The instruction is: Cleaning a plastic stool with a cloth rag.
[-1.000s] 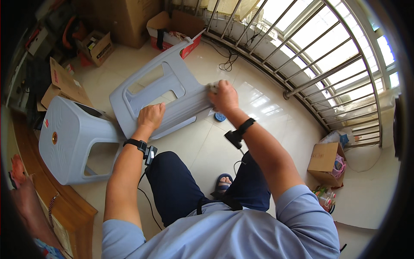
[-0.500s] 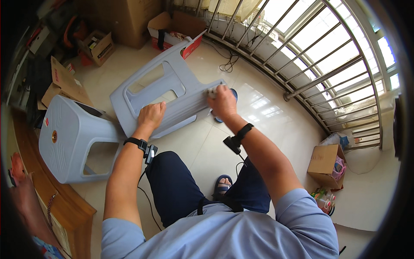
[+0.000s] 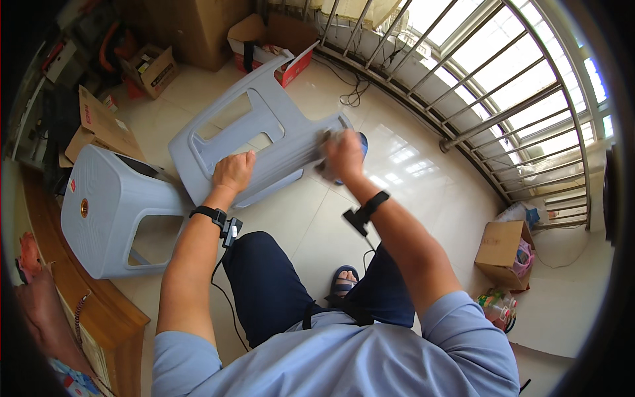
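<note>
- Before the person's knees, the stool [image 3: 272, 109] is tipped on its side, legs toward the railing [image 3: 506, 122].
- Crowding its seat end, the second stool [image 3: 99, 221] stands at the left; whether the two touch, I cannot tell.
- Beyond one leg, which partly hides it, sits an open red carton [image 3: 301, 69], with a loose cable [image 3: 354, 96] beside it.
- Off to the right stand an open carton [image 3: 495, 246] holding something pink [image 3: 524, 257], and clear bottles [image 3: 501, 308].
- Left hand [image 3: 233, 172]: its grip is closed over the stool's near side, the fingers curled.
- Right hand [image 3: 344, 157]: its grip pinches a greyish wad [image 3: 327, 137] by a leg end, too blurred to name; something blue [image 3: 364, 144] shows behind.
- Both stools are smooth, matt, grey-blue plastic; the tipped one has rounded cut-outs and fine ribs, the other wavy grooves and a round gold badge [image 3: 84, 208].
- Underneath, the floor [image 3: 423, 212] is pale, glossy tile; the wooden edge [image 3: 126, 324] at lower left is brown and polished.
</note>
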`<state>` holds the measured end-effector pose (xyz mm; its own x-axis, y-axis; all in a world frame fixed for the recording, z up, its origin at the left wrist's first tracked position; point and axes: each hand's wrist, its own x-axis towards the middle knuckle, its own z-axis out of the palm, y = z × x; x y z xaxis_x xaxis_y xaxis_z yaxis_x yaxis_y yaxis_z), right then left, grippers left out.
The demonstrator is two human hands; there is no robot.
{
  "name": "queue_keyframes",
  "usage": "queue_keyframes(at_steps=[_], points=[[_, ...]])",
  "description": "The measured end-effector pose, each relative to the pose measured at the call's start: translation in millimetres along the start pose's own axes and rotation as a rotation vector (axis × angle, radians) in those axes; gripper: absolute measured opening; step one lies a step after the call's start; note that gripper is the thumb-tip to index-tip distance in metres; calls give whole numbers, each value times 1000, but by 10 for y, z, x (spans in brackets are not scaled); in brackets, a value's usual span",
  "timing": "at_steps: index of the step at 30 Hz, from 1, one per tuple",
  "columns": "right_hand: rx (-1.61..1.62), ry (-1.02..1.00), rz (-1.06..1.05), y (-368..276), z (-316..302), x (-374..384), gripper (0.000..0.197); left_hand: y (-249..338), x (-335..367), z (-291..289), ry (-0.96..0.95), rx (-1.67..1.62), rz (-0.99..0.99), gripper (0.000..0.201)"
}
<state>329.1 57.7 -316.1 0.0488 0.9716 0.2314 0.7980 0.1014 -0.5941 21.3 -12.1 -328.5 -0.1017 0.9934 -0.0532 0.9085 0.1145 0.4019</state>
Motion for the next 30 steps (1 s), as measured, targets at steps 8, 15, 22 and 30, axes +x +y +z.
queue_keyframes(at_steps=[8, 15, 22, 30], points=[[467, 231, 21, -102, -299, 371, 25, -55, -55, -25, -14, 13, -55, 64], [83, 176, -242, -14, -398, 639, 51, 62, -1, 4, -4, 1, -27, 65], [-114, 18, -451, 199, -238, 417, 67, 4, 6, 49, 8, -5, -4, 65], [-9, 38, 7, 185, 59, 884, 43, -77, 5, 59, 4, 63, -46, 61]])
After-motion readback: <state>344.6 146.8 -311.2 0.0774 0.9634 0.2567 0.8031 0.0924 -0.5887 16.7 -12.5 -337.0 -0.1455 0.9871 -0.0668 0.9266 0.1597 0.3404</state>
